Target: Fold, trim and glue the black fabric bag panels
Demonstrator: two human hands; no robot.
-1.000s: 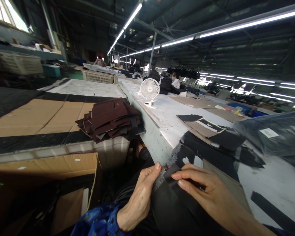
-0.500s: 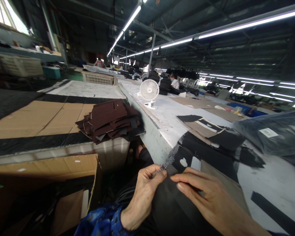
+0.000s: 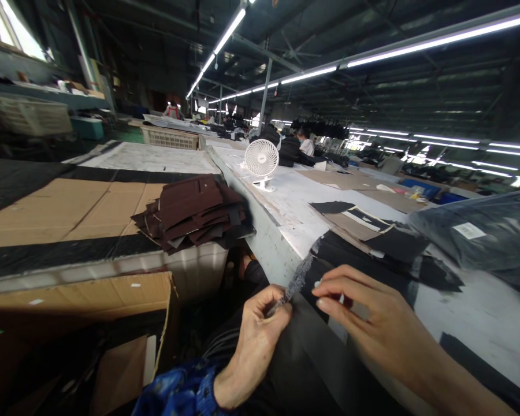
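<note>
My left hand (image 3: pixel 260 338) is closed in a pinch on the frayed grey edge (image 3: pixel 302 276) of a dark fabric piece, which hangs over the table edge toward my lap. My right hand (image 3: pixel 368 318) hovers just to the right, fingers half bent and thumb a little apart from them, with nothing visibly gripped. A small white piece (image 3: pixel 317 283) shows at its fingertips, mostly hidden, seemingly lying on the black fabric (image 3: pixel 351 257) behind. Part of a white card (image 3: pixel 338 330) shows below the right hand.
A white clip fan (image 3: pixel 261 159) stands on the white tabletop (image 3: pixel 294 222). Brown cut pieces (image 3: pixel 190 208) are stacked at left, above an open cardboard box (image 3: pixel 91 292). A plastic-wrapped dark bundle (image 3: pixel 494 237) lies at right. Co-workers are far back.
My right hand has moved up and slightly right, away from the left hand, now covering most of the white piece. The left hand keeps its pinch almost in place.
</note>
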